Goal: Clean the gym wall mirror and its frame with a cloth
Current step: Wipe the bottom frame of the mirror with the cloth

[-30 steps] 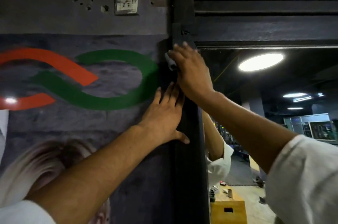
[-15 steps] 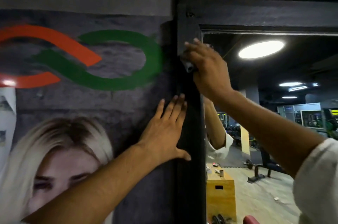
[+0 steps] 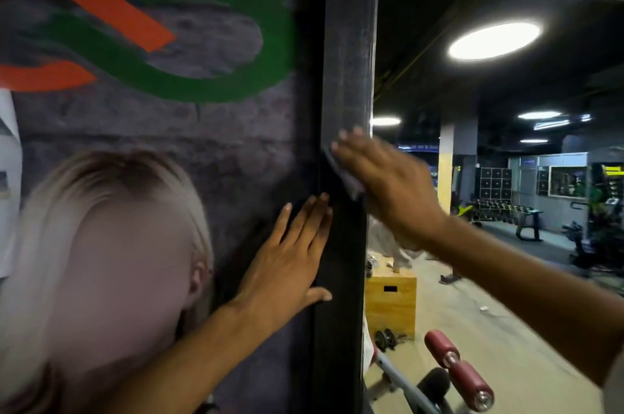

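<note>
Right hand (image 3: 388,184) grip flat, fingers straight, pressing cloth (image 3: 347,177) onto the frame (image 3: 344,59) upright beside the mirror (image 3: 472,92). Left hand (image 3: 287,261) spread on the wall (image 3: 219,126). Risk: cloth pressed, not pinched (view blurred), so it could slip out and drop.

Grey cloth (image 3: 345,174) flat against black frame (image 3: 347,42)

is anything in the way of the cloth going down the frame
Yes: the left hand lies flat just below the cloth, its fingertips and thumb on the left edge of the frame. The right hand presses the cloth above it.
</note>
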